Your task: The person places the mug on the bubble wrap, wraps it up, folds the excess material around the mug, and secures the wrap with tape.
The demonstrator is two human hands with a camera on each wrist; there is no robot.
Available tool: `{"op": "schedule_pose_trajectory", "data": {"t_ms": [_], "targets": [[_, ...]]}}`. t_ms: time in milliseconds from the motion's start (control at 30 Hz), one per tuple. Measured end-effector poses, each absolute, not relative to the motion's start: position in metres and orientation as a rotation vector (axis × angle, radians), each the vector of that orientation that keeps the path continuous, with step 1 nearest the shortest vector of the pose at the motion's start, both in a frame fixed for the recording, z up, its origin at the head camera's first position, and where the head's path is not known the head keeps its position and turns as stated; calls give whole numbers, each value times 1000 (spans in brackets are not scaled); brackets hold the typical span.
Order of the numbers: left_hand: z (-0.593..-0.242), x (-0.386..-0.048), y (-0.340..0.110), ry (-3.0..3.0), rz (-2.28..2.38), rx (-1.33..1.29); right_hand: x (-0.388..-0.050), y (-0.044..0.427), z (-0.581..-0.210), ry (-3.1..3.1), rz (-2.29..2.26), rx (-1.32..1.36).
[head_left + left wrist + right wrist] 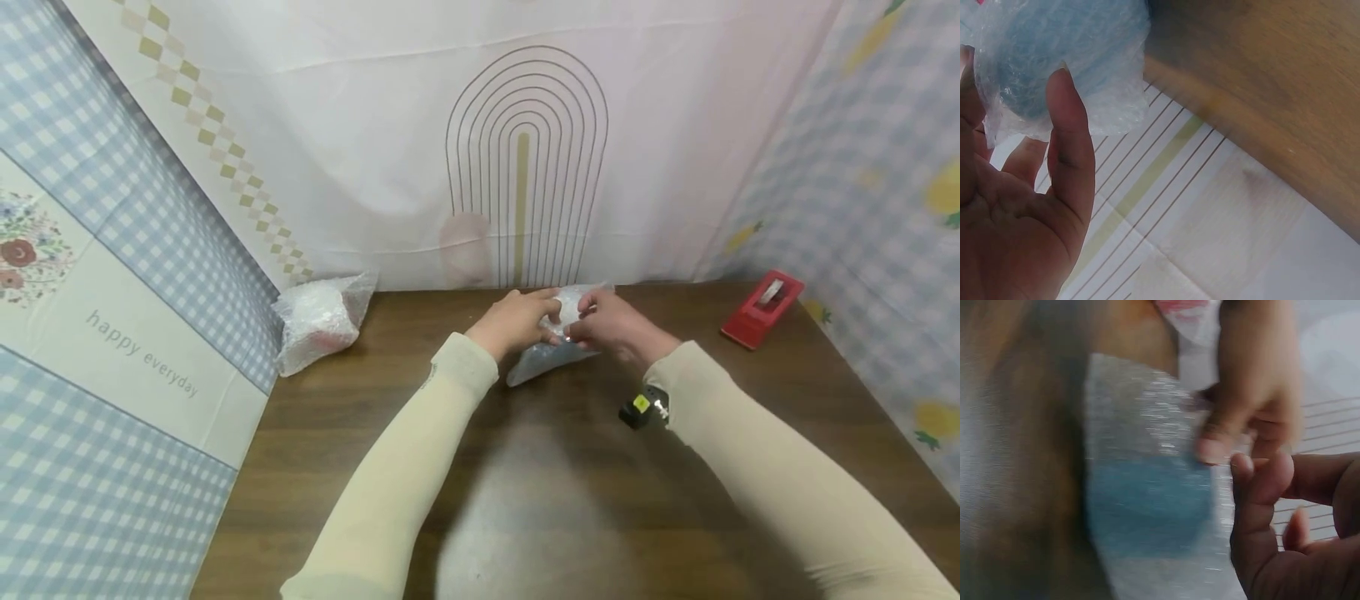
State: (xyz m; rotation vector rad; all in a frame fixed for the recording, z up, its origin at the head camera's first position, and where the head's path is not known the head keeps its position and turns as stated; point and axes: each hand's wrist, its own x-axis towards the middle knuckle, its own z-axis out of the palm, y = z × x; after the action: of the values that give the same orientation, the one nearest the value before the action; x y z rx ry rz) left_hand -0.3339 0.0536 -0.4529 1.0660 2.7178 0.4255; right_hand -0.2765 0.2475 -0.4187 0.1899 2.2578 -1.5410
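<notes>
A bubble-wrap pouch (551,360) with something blue inside (1150,503) is held up near the back of the table, tilted. My left hand (521,323) grips it; in the left wrist view the thumb (1067,109) lies along the wrap and the other fingers are partly behind it. At the pouch's edge my right hand (618,327) pinches with thumb and fingertips close together, right beside the left thumb. A small shiny spot shows at the right fingertips in the head view. The right wrist view is blurred, and what the blue thing is stays hidden by the wrap.
Another bubble-wrapped package (318,321), with some red showing, lies at the back left. A red tape dispenser (762,308) stands at the back right. Cloth hangings (375,167) border the wooden table (360,400) at the back and both sides.
</notes>
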Motion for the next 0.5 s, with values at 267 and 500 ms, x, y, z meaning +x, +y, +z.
{"op": "schedule_pose_trajectory", "data": {"t_ms": [267,500], "targets": [[-450,-331,54,2729,418,1068,-261,239,-452,2455,-1593,257],[-455,-331,54,2742,424,1038,-254,235,-467,2648,-1553,124]]}}
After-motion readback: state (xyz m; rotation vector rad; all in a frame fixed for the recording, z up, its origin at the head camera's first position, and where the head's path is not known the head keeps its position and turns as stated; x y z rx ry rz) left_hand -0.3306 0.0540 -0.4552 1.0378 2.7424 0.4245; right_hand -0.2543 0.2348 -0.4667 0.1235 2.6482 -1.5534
